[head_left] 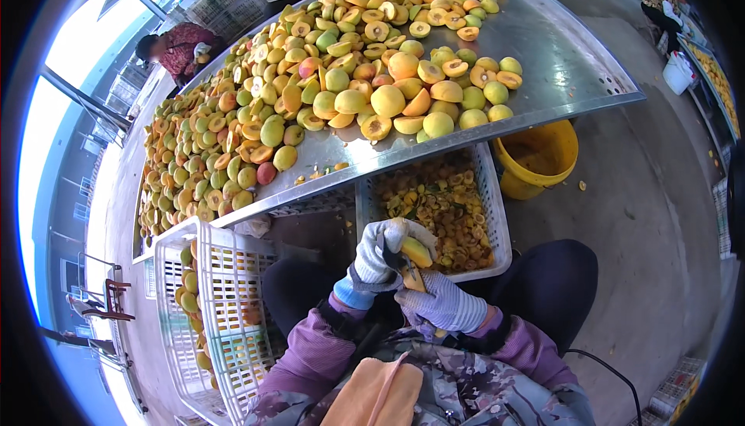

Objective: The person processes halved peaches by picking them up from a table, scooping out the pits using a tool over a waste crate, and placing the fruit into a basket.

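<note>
Gripping a yellow fruit [417,252], the left hand [382,253] sits by the right hand [448,303], which clasps a seemingly wooden tool [413,278].

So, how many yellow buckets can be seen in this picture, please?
1: the yellow bucket, right of the crate of scraps, partly hidden by the table. Others may be hidden too.

Head camera: here we are on the wearer's head, peering steeply down and forward!
Left hand [379,259] and right hand [445,303]: right up close, below centre.
Counter [560,61]: just beyond, stretching away toward the top.
Lens: wide fisheye, straight edges bowing, floor [628,232] curving off right.
</note>
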`<state>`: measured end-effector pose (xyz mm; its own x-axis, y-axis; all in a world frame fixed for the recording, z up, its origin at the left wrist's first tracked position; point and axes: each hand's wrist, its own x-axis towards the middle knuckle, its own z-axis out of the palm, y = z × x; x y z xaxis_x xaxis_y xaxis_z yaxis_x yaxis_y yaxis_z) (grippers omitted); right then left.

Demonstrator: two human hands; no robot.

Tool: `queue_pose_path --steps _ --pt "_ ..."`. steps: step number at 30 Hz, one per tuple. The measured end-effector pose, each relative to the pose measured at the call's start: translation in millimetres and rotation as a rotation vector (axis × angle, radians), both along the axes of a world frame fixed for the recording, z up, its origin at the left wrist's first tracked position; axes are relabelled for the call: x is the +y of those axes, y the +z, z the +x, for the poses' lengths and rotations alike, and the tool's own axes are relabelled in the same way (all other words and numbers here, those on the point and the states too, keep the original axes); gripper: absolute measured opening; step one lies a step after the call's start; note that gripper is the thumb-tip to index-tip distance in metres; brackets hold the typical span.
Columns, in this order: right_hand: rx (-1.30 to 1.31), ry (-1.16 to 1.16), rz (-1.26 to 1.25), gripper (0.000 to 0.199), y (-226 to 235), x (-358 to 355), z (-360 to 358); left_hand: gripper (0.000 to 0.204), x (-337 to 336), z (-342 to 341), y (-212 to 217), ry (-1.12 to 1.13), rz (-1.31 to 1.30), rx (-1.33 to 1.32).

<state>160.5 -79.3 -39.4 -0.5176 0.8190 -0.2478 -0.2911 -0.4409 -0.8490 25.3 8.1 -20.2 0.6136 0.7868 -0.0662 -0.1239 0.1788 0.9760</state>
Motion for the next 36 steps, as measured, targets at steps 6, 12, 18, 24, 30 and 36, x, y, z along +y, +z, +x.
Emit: queue_pose_path --steps 6,12,18,24,30,36 --pt "-0.046 -0.1 0.022 0.011 -0.6 0.3 -5.5 0.064 0.8 5.8 -4.4 0.052 -0.051 -0.006" --pt "0.247 0.107 -0.24 0.013 2.7 -0.8 4.5 0.066 3.5 7.6 8.8 -0.076 -0.016 0.159" --pt "0.319 -0.077 -0.163 0.017 -7.1 -2.1 13.2 0.072 -0.1 1.8 5.5 0.522 0.073 -0.07" --pt "0.492 -0.327 -0.935 0.018 -86.7 7.9 14.0 0.039 -2.1 -218.7 47.6 1.238 0.849 0.676" --pt "0.222 -0.424 -0.689 0.017 -68.1 11.9 15.5 0.045 19.7 -207.7 107.7 1.402 1.01 1.57" --pt "0.108 -0.443 -0.5 0.017 -59.5 13.5 24.6 0.045 164.4 -52.5 27.6 0.68 0.633 1.197"
